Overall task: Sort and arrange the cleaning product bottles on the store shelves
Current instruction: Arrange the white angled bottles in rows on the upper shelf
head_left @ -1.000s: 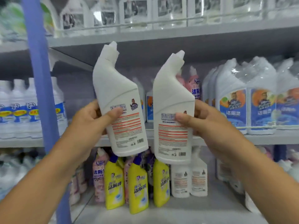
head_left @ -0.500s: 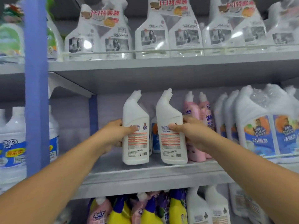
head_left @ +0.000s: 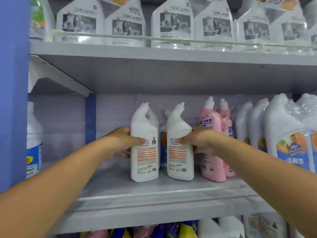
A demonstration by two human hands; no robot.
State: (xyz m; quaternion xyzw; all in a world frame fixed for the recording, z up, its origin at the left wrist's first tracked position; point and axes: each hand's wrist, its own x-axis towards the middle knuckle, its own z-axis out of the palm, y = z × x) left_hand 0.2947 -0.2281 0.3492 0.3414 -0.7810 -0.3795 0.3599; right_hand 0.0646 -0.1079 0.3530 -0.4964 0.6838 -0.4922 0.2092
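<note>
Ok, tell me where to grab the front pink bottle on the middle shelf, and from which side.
Take the pink bottle round its narrow upper body below the cap, from the front. The right hand and white bottle crowd its left side; another pink bottle stands close on its right.

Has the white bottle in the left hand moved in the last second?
Yes. The left bottle went from mid-air in front of the shelf onto it, beside the pink bottles.

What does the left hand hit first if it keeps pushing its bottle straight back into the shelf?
Probably the white bottle standing directly behind the one the left hand holds; the gap between them is hard to judge.
</note>
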